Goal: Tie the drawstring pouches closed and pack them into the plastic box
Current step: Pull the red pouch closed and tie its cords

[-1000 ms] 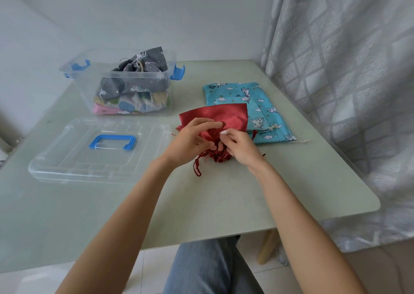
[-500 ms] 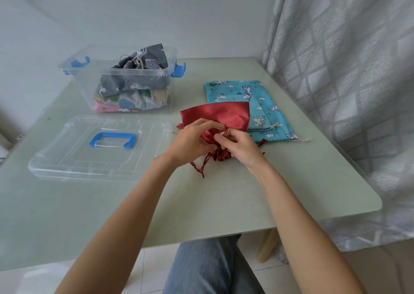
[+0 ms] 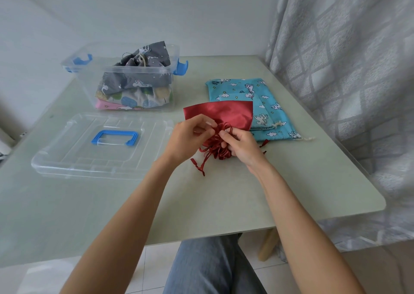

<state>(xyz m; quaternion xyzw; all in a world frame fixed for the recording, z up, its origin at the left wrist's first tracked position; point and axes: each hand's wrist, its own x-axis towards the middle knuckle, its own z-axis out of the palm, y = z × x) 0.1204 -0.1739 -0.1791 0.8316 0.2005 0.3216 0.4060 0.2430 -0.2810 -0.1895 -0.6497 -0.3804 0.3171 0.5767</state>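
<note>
While the red pouch (image 3: 224,114) lies on the bench (image 3: 224,195) with its gathered mouth toward the near edge, both hands meet over that mouth. Left hand (image 3: 190,137) and right hand (image 3: 242,147) each pinch the red drawstring (image 3: 215,141); grip clenched on cord, no fingers released. Pouch body extends far from the hands. Plastic box (image 3: 125,79) sits far-left, nearer the left hand. Judgement: knot unfinished.

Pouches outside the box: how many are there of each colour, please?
Red pouch: 1, cords pinched by the left hand and right hand.
Blue pouches: 2, stacked.
Total: 3.
</note>
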